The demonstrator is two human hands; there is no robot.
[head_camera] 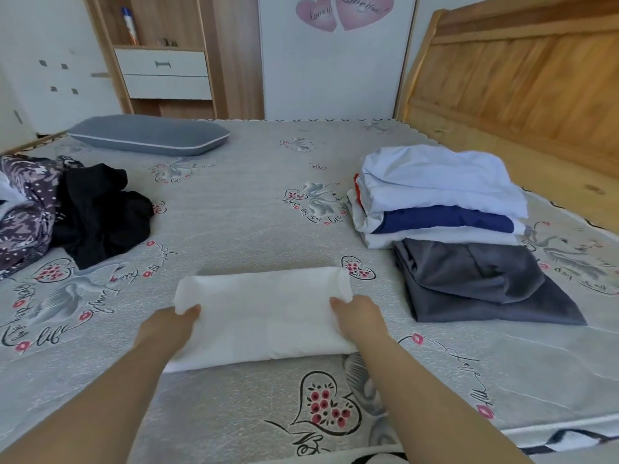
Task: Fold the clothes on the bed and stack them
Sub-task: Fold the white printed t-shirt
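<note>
A folded white garment [264, 313] lies flat on the bed [254, 202] in front of me. My left hand [170, 324] grips its left edge, fingers tucked under the cloth. My right hand [358, 314] holds its right edge, with the fingers hidden under the fold. To the right stands a stack of folded clothes [442, 195]: white and blue pieces on top, a dark grey garment [479, 283] at the bottom. A crumpled black garment [100, 216] and a purple patterned one [26, 202] lie unfolded at the left.
A grey pillow [147, 133] lies at the far side of the bed. The wooden headboard [516, 72] rises on the right. A cabinet with white drawers [164, 73] stands beyond the bed.
</note>
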